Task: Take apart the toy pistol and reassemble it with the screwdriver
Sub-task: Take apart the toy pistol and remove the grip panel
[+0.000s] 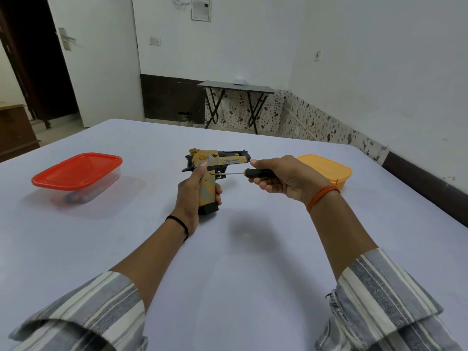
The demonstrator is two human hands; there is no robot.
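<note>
A yellow, grey and black toy pistol (215,160) stands upright over the middle of the table, barrel pointing right. My left hand (191,196) grips its handle from the left, thumb up along the frame. My right hand (281,177) holds the black handle of a screwdriver (255,173), which lies level. The thin metal shaft reaches left and its tip meets the pistol's side just above the grip, near the trigger.
A clear box with a red lid (78,171) sits on the table at the left, small items inside. A yellow lidded box (326,169) stands at the right, behind my right wrist. The pale table (240,249) ends at the far edge; a folding table (235,87) stands by the wall.
</note>
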